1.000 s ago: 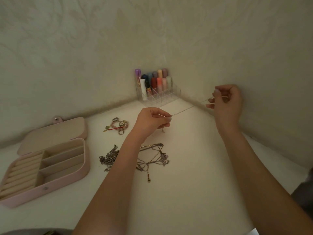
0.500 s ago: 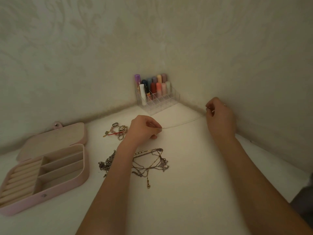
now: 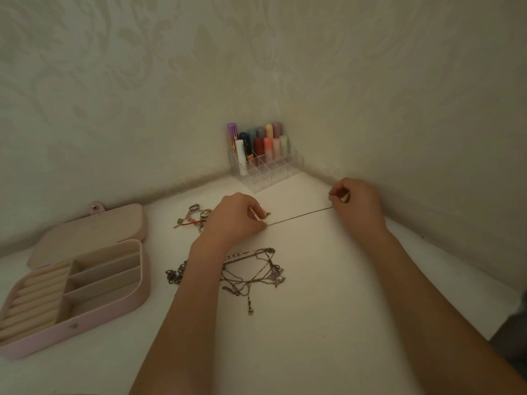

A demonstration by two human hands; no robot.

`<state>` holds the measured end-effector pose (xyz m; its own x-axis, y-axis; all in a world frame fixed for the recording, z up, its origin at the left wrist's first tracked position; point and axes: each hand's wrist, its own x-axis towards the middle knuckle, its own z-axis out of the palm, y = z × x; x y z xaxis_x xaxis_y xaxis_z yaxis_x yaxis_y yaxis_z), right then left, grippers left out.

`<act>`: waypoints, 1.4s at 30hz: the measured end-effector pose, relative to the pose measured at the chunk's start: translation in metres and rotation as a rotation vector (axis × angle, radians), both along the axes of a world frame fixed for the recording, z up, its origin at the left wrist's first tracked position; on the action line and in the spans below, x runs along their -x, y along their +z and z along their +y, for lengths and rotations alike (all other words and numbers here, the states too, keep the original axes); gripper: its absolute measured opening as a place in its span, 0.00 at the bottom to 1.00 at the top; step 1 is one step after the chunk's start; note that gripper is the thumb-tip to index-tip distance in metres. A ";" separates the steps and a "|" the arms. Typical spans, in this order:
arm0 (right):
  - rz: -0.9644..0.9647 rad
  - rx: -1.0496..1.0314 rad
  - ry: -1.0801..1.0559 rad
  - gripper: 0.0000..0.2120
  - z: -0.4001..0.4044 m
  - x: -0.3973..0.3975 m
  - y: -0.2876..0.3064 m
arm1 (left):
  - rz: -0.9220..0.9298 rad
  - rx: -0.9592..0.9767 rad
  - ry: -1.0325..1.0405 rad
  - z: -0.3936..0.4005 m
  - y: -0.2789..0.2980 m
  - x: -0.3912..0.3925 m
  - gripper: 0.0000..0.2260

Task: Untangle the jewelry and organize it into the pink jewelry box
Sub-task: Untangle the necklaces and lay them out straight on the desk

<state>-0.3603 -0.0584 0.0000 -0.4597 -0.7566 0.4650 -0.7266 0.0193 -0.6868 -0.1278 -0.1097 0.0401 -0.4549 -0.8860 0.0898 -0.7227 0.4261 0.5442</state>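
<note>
A thin gold chain (image 3: 299, 217) is stretched straight just above or on the white table, pinched at one end by my left hand (image 3: 236, 218) and at the other by my right hand (image 3: 356, 203). A tangle of dark and gold chains (image 3: 251, 272) lies on the table under and right of my left forearm. A smaller cluster of bracelets and charms (image 3: 194, 218) lies behind my left hand. The pink jewelry box (image 3: 85, 323) sits open at the left, its ring rolls and three compartments bare.
A clear organizer (image 3: 271, 169) with several lipsticks stands in the far corner where the two patterned walls meet. The box's lid (image 3: 85, 232) lies flat behind the box. The table's right edge runs near my right forearm.
Both hands have lowered from mid-air toward the table, bringing the stretched thin chain down with them. The chain stays held at both ends.
</note>
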 end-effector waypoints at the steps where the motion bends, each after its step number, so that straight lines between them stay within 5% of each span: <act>1: 0.001 0.004 -0.007 0.04 0.000 0.001 -0.001 | 0.000 -0.003 -0.006 0.000 0.001 0.000 0.05; 14: 0.237 -0.189 -0.125 0.11 -0.001 0.005 -0.005 | 0.006 -0.110 -0.086 0.003 0.007 -0.007 0.05; 18: 0.235 -0.103 -0.123 0.12 0.003 0.000 -0.001 | 0.019 -0.098 -0.088 0.006 0.006 -0.010 0.06; 25: 0.177 0.098 0.264 0.07 0.024 -0.061 0.021 | 0.242 0.072 0.040 0.030 -0.001 -0.059 0.07; 30: 0.134 -0.014 0.541 0.07 0.029 -0.127 0.021 | 0.117 0.122 0.075 0.049 -0.015 -0.097 0.11; 39: 0.344 -0.189 0.490 0.06 0.030 -0.152 0.003 | 0.222 0.215 0.147 0.064 -0.033 -0.101 0.09; 42: 0.184 -0.124 0.481 0.02 0.034 -0.161 0.011 | 0.285 0.195 0.113 0.068 -0.030 -0.094 0.07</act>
<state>-0.1991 -0.0246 0.0106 0.0338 -0.9163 0.3990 -0.7818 -0.2729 -0.5606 -0.0342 -0.0415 0.0105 -0.2872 -0.8828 0.3716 -0.6019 0.4682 0.6470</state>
